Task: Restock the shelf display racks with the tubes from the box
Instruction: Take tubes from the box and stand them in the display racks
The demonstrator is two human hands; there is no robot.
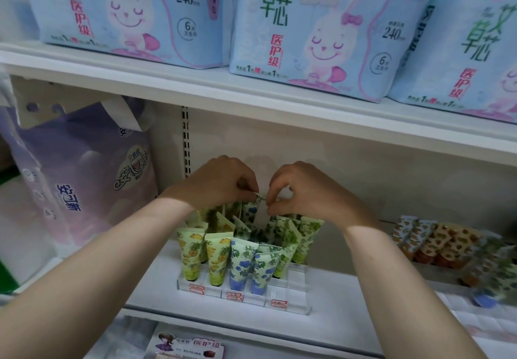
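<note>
— From the head view, what are the hands doing?

— Both are raised over the back rows of the clear display rack [243, 295]. The left hand [221, 182] has its fingers curled down, pinching the crimped top edge of a blue-flowered tube [249, 210]. The right hand [305, 188] pinches that same edge from the other side between thumb and forefinger.

— And where is that tube?

— It stands upright in a rear row, cap end down among the others.

— What else is in the rack?

— Yellow pineapple tubes [193, 255] front left, blue-flower tubes [240, 263] beside them and green leafy tubes [305, 238] to the right. The rack sits on a white shelf [349, 297].

— Around it?

— A second rack of orange-patterned tubes [436, 244] stands well to the right and a purple pack [84, 177] to the left. Blue rabbit packs [307, 37] line the upper shelf [195, 84].
</note>
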